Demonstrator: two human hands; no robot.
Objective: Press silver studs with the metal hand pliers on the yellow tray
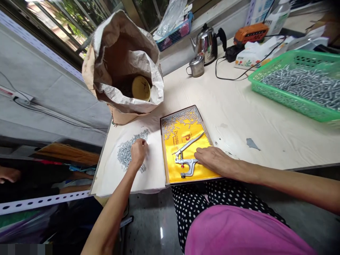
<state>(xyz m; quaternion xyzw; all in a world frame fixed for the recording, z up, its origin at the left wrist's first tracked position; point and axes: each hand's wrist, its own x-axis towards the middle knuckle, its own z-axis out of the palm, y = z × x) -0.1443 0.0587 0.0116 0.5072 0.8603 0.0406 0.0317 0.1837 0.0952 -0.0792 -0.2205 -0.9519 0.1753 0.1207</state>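
My left hand is over a loose pile of small grey metal pins on the pale tabletop. Its fingers are pinched together, and what is between them is hidden. My right hand lies palm down with curled fingers over the lower handle of silver snap pliers. The handles of the pliers stand apart. Under them is a shallow tray lined with yellow printed cloth. More grey pins are scattered along the far side of this tray.
Behind the pile stands an open paper sack holding a yellow round container. A green basket full of metal pieces is at right. At the back are a steel kettle, a metal cup and an orange battery. Another person's hand shows at left.
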